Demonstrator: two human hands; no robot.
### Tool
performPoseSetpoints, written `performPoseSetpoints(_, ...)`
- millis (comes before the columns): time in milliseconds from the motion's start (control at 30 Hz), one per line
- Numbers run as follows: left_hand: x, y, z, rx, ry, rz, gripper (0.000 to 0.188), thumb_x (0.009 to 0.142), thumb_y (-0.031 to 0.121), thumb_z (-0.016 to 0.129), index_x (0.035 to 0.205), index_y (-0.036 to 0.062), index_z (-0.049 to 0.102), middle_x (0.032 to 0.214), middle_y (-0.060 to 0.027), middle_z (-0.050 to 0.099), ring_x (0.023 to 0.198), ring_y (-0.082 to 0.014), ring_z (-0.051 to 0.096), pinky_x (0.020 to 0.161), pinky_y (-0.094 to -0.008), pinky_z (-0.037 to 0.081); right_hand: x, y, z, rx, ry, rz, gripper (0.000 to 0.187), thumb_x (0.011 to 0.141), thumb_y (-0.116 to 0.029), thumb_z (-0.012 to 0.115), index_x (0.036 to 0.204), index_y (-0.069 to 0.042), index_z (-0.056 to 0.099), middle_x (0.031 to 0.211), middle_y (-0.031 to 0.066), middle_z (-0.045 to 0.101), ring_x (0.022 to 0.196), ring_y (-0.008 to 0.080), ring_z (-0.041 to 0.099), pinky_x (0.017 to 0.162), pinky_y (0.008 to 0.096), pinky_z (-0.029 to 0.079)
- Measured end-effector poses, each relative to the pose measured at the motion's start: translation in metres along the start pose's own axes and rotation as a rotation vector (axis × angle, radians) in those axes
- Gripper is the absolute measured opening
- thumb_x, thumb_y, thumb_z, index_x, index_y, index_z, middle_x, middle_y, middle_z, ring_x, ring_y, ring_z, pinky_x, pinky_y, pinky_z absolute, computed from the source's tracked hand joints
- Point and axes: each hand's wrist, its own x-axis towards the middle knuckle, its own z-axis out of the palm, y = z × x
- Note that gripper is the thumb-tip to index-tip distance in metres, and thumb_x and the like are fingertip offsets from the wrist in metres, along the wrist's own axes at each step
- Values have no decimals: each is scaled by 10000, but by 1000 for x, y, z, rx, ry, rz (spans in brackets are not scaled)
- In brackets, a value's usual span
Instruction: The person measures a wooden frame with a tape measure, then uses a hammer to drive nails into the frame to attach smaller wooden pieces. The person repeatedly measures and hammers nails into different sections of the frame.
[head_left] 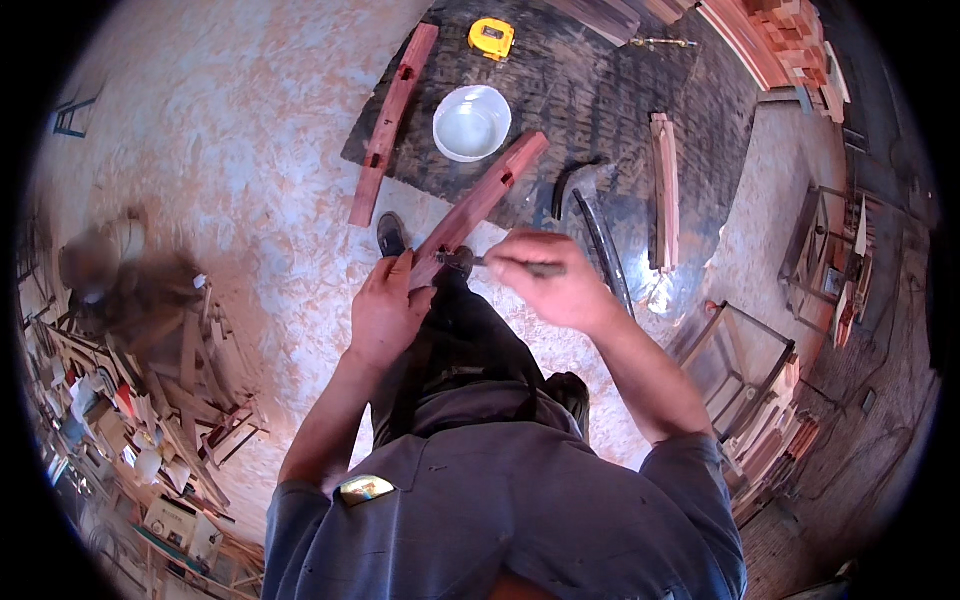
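The reddish wooden bar [470, 208] starts at the left hand [385, 310] and slants away up and to the right, passing to the left of the right hand [545, 280]. Its far end reaches over the dark sheet [610, 90], whose near edge crosses beneath it; pale floor [290, 150] stretches out to the left of the left hand. The left hand is closed on the bar's near end, thumb on the right side and fingers on the left. The right hand is curled in a fist around a slim dark tool [548, 269], its tip at the bar just beyond the left fingers; whether it touches, I cannot tell. A shoe [391, 234] shows left of the bar. Further off, a hammer-like tool [601, 240] lies to the right, thin wood strips [664, 190] beyond it, a second bar [385, 150] to the left, then a white bowl [472, 123] and a yellow tape measure [491, 38].
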Motion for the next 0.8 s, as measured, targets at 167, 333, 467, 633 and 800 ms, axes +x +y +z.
performPoseSetpoints(167, 4, -4, 0, -177, -62, -90, 503, 756, 215, 697, 1169, -39, 563, 1059, -218, 606, 916, -384, 619, 785, -419, 515, -11, 16, 1, 24, 18, -77, 126, 869, -86, 643, 933, 21, 664, 819, 77, 640, 744, 158, 606, 659, 279, 479)
performPoseSetpoints(333, 4, -9, 2, -183, -63, -64, 504, 761, 213, 697, 1167, -51, 559, 1053, -232, 604, 926, -384, 618, 795, -412, 510, -17, 15, -9, 218, 149, 315, 185, 919, -153, 588, 927, 13, 669, 820, 46, 635, 680, 86, 570, 576, 221, 454)
performPoseSetpoints(467, 4, -8, 2, -200, -86, -69, 493, 764, 206, 695, 1161, -54, 562, 1037, -234, 605, 918, -383, 617, 798, -409, 508, -24, 22, 0, 293, 194, 279, 190, 918, -162, 599, 927, 15, 667, 806, 36, 630, 664, 83, 559, 560, 220, 443)
performPoseSetpoints(633, 6, -8, 0, -239, -106, -79, 485, 772, 204, 687, 1170, -43, 561, 1013, -227, 606, 917, -381, 613, 801, -408, 501, -31, 26, 2, 273, 171, 278, 182, 912, -151, 593, 911, 17, 665, 794, 35, 624, 667, 79, 545, 566, 221, 435)
performPoseSetpoints(800, 10, -14, 3, -216, -117, -63, 476, 785, 191, 672, 1193, -24, 553, 1015, -219, 602, 934, -384, 601, 811, -417, 490, -23, 18, -12, 244, 211, 303, 197, 919, -166, 576, 937, 10, 664, 804, 32, 628, 670, 83, 544, 575, 236, 446)
